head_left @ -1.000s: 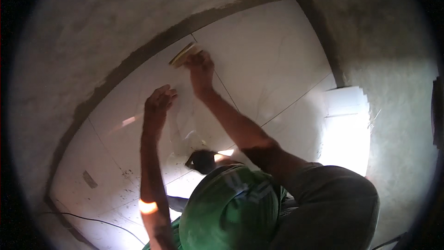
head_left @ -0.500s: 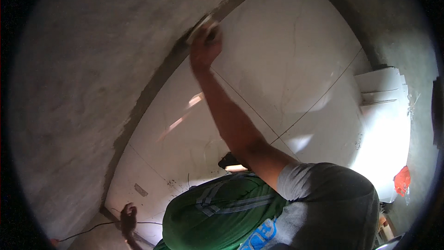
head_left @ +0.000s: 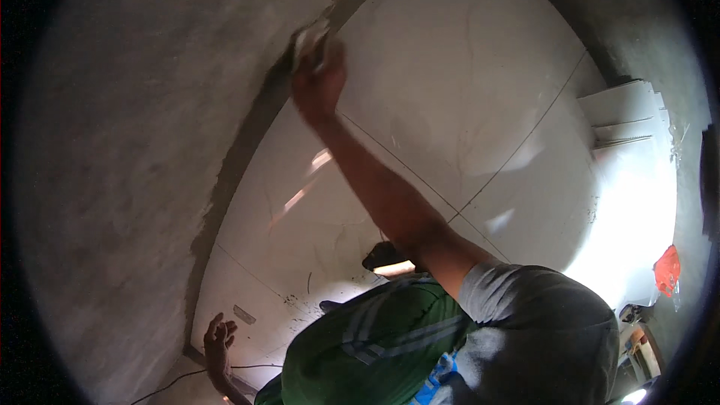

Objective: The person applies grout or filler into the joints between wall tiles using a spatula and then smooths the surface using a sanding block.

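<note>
My right hand (head_left: 319, 86) reaches far forward and is closed around a pale flat pad (head_left: 310, 39), blurred by motion, whose exact kind I cannot make out. The pad is at the dark damp-looking strip (head_left: 251, 131) along the foot of the grey wall (head_left: 142, 142), just beyond the edge of the white tiled floor (head_left: 420, 90). At the lower left, my left hand (head_left: 219, 341) hovers near the tile edge with loosely bent fingers apart, and nothing shows in it. Close by lies a small grey flat strip (head_left: 244, 315).
A dark object with a lit face (head_left: 388, 261) is on the floor beside my green-clad leg. Stacked pale tiles (head_left: 626, 116) lean at the right, with an orange bag (head_left: 667, 271) nearer. A thin dark cable (head_left: 169, 385) runs below my left hand.
My right hand has slid left and slightly nearer along the strip, still gripping the pad. The view has shifted a little; my left hand stays by the tile edge.
</note>
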Available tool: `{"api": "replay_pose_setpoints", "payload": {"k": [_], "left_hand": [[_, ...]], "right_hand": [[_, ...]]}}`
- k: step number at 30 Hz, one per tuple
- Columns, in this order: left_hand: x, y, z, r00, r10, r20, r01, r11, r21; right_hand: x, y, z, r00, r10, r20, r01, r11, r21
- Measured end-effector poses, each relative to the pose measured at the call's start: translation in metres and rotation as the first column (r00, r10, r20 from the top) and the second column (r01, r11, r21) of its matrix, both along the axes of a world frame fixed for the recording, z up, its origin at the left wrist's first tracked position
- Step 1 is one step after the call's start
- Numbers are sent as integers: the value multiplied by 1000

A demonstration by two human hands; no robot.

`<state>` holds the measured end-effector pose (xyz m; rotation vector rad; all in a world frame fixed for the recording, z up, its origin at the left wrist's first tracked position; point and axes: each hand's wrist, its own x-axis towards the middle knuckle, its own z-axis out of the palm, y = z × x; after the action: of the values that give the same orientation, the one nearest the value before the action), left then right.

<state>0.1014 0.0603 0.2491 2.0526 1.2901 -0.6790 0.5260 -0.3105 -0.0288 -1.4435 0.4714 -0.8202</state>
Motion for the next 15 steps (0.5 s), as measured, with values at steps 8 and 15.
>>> {"api": "replay_pose_setpoints", "payload": {"k": [8,15], "left_hand": [[35,-3,-4,973,-125,195,140,988,-67],[45,-6,1,984,-152,96,153,988,1]], "right_hand": [[0,2,-2,991,65,-121,-70,997,-31],[0,11,5,988,126,-90,-100,963,249]]}}
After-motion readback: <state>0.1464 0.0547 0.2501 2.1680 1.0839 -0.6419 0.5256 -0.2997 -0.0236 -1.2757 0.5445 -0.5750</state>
